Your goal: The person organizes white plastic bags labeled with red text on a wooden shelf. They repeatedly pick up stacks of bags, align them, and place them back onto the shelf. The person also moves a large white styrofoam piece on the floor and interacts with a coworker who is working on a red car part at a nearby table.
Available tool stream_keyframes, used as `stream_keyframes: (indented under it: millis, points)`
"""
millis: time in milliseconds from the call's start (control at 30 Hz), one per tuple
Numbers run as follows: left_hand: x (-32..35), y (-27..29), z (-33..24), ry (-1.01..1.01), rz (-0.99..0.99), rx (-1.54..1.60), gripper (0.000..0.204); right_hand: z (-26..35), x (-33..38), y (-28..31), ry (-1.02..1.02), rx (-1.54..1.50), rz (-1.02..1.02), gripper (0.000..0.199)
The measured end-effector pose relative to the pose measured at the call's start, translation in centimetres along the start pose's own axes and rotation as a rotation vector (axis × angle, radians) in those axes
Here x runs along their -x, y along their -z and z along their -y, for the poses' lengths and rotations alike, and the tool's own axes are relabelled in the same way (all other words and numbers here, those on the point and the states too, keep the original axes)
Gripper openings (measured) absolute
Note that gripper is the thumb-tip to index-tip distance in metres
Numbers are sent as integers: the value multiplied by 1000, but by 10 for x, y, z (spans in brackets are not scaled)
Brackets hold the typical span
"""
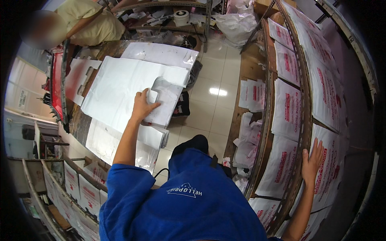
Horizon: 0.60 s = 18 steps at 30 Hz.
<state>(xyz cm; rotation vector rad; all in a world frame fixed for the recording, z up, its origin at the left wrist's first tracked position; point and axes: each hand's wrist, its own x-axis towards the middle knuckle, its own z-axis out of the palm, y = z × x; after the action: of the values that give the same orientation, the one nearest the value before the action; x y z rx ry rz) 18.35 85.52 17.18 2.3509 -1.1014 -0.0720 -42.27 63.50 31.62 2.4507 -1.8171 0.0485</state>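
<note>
The person leans over in a blue shirt, both arms stretched out and wide apart. The left hand [144,105] reaches forward with the arm nearly straight, palm down, and its fingers [153,105] are curled together on the handle cut-out of the top white plastic bag [120,94]. That bag lies flat on a stack of like bags that covers most of the dark work surface [79,122]. Just beyond the fingers a second sheaf of white bags [161,54] spreads toward the far end, and below the wrist more white bags hang over the near edge of the surface.

The right hand [312,160] is flung out to the other side, flat and open, fingers [317,146] spread apart and pressed on a white bag with red print [326,170] pinned on a long sloping rack [304,116]. Above and below those fingers the rack carries a row of the same rectangular white bags with red lettering, overlapping one another. Between the two hands lies pale tiled floor [213,100], with a loose heap of printed bags [250,138] at the foot of the rack.

Left of the left fingers a red machine edge [57,84] runs along the surface. Far beyond them another person in a tan shirt [94,22] bends at a cluttered bench, where a roll of tape [181,17] stands.
</note>
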Motion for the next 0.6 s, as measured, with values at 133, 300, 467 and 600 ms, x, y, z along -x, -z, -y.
stream_keyframes:
  millis: [133, 300, 467, 600]
  points:
    - [0, -2, -3, -41, 16, -127, 57, 5, 1, 2, -18, 13, 6, 64]
    - [-7, 24, 9, 170, 69, 287, 33, 3, 1, 2, 6, -11, 0, 63]
    - [-15, 28, 34, 304, 173, 398, 29, 1, 3, -2, 1, 20, -4, 64]
    - [-17, 26, 44, 345, 159, 605, 34, 1, 2, -1, 10, -14, -10, 64]
